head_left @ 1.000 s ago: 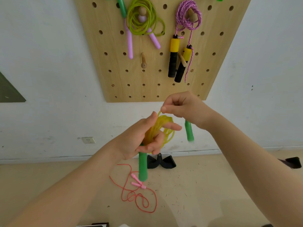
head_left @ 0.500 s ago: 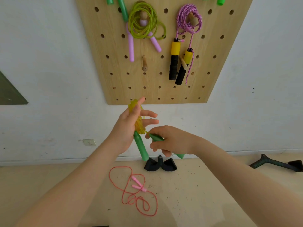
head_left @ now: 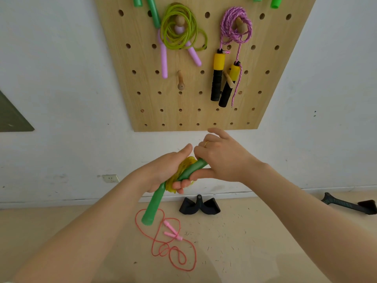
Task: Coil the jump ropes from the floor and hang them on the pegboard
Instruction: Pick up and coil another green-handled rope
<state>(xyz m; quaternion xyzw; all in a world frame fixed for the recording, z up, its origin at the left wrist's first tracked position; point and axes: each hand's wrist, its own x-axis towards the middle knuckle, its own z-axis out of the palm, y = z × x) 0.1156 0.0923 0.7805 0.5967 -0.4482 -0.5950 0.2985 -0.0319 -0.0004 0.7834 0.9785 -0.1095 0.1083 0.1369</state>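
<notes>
Head view puts the left hand lowest in the middle of the frame, its fingers curled round a bundle of yellow rope with one green handle hanging down out of the fist. The right hand meets it from the other side, thumb and curled fingers holding the second green handle against the coil while the index finger sticks out free.

The likely trouble is the coil itself: the loops are held only by that left fist, so if the fingers ease while the second handle is being tucked or passed through, I judge the springy cord would open out and the winding would need redoing. A loose tuck could also let the bundle slide apart once it is hung on the bare peg in the pegboard.

Further out, a lime rope and a purple braided rope are on pegs, and a red rope with pink handles lies loose on the floor.

How many loops the yellow coil has, and whether its end is wrapped or merely pressed, is hidden between the palms. Green handles at the board's top edge are cut off by the frame.
</notes>
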